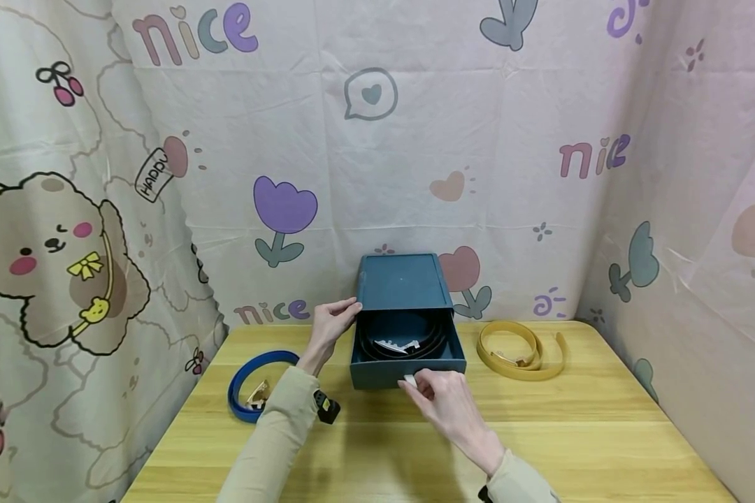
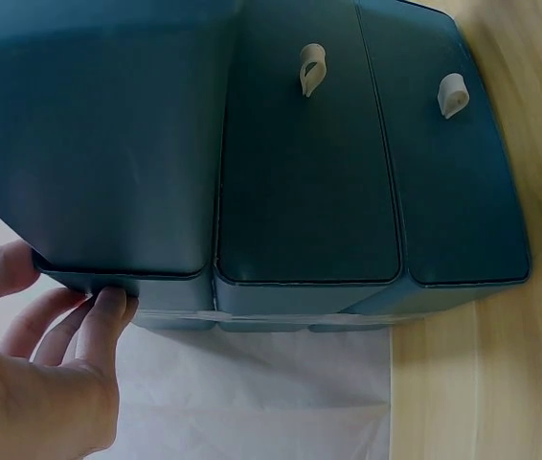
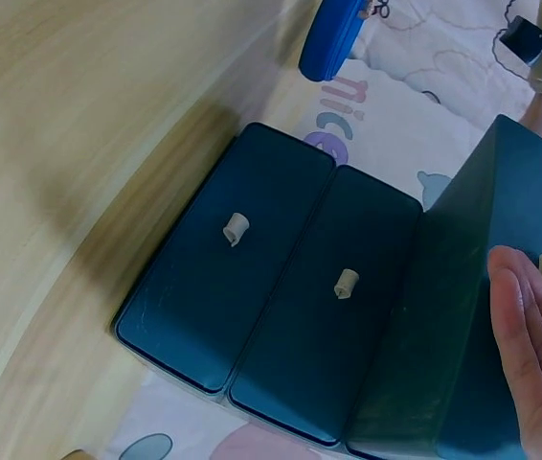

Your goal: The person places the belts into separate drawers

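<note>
A dark teal drawer cabinet stands at the back of the table, with its top drawer pulled out toward me. Inside that drawer lies a coiled black belt with a silver buckle. My left hand grips the cabinet's top left front edge, thumb above and fingers along the side. With thumb and fingers, my right hand pinches the white pull tab on the drawer front. Two lower drawers, each with a pale loop tab, are closed in the left wrist view.
On the left of the wooden table lies a coiled blue belt with a gold buckle, partly behind my left sleeve. A yellow belt is coiled on the right. Behind the cabinet hangs a printed curtain.
</note>
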`<state>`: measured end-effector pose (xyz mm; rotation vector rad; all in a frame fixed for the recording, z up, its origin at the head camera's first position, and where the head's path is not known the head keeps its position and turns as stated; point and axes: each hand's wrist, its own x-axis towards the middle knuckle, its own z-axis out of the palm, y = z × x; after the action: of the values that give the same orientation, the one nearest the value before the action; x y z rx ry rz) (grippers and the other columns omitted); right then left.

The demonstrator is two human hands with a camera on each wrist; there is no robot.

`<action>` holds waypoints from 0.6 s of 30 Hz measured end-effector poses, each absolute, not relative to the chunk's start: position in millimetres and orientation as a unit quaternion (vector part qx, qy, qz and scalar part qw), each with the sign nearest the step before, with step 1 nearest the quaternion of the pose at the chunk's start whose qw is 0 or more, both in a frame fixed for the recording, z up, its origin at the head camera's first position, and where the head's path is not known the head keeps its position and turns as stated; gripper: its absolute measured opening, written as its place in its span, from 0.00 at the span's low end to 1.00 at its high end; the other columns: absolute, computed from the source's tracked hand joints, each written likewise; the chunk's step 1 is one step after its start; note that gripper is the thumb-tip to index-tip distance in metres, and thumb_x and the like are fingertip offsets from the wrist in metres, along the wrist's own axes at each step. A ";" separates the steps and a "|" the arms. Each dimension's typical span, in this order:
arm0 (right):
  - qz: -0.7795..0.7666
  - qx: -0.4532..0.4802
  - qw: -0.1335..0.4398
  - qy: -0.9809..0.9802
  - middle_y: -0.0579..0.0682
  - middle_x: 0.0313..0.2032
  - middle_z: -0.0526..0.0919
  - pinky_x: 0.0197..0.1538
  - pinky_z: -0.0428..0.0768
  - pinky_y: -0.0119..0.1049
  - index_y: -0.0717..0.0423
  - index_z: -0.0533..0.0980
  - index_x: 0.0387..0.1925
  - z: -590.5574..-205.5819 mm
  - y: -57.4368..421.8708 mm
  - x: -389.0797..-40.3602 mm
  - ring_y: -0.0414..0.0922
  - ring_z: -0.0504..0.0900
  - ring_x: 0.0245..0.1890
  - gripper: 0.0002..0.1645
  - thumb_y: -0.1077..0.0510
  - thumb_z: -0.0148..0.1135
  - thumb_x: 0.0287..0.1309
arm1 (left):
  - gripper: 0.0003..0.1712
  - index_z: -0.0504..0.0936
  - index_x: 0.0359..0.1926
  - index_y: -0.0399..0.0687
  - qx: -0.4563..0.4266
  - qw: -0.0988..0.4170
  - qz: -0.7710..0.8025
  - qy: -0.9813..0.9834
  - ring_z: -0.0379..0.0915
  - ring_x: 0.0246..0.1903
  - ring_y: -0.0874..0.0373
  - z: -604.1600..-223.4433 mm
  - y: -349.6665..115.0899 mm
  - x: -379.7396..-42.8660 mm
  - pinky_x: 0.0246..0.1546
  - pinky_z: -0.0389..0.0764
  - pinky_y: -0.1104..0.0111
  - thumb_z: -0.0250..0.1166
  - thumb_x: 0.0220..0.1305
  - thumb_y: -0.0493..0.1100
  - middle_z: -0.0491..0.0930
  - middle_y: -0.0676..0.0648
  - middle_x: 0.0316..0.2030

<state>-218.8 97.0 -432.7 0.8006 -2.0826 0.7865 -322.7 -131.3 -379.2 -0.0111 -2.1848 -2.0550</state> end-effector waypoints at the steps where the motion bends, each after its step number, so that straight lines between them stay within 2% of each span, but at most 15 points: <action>1: 0.308 0.312 0.377 -0.816 0.35 0.12 0.68 0.23 0.54 0.12 0.46 0.72 0.15 -432.3 96.8 -219.1 0.23 0.59 0.18 0.21 0.59 0.78 0.49 | 0.21 0.82 0.58 0.36 -0.005 0.071 -0.683 -0.727 0.82 0.46 0.63 -378.9 -131.3 -322.4 0.61 0.80 0.56 0.67 0.67 0.41 0.81 0.35 0.58; 6: 0.316 0.301 0.360 -0.825 0.36 0.13 0.70 0.22 0.57 0.13 0.47 0.74 0.17 -429.5 95.7 -220.6 0.25 0.62 0.17 0.18 0.58 0.77 0.51 | 0.21 0.82 0.59 0.37 -0.005 0.071 -0.682 -0.728 0.82 0.47 0.62 -377.7 -131.6 -321.7 0.59 0.81 0.61 0.66 0.68 0.41 0.81 0.35 0.59; 13: 0.327 0.299 0.343 -0.829 0.40 0.17 0.81 0.25 0.71 0.15 0.51 0.79 0.22 -429.6 95.9 -223.7 0.26 0.75 0.19 0.12 0.61 0.76 0.51 | 0.21 0.82 0.59 0.37 -0.005 0.066 -0.683 -0.728 0.82 0.47 0.63 -378.8 -132.3 -323.0 0.56 0.83 0.66 0.66 0.68 0.41 0.81 0.36 0.59; 18: 0.327 0.304 0.340 -0.828 0.42 0.19 0.84 0.26 0.75 0.16 0.53 0.80 0.24 -429.2 95.8 -226.6 0.31 0.80 0.19 0.08 0.63 0.75 0.50 | 0.21 0.82 0.59 0.37 0.000 0.065 -0.685 -0.726 0.82 0.46 0.64 -380.0 -131.7 -324.6 0.56 0.82 0.66 0.67 0.67 0.41 0.81 0.36 0.59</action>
<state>-226.6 95.8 -429.2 0.7906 -2.1547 0.8523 -324.6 -131.7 -380.0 -0.0003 -2.1895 -2.0669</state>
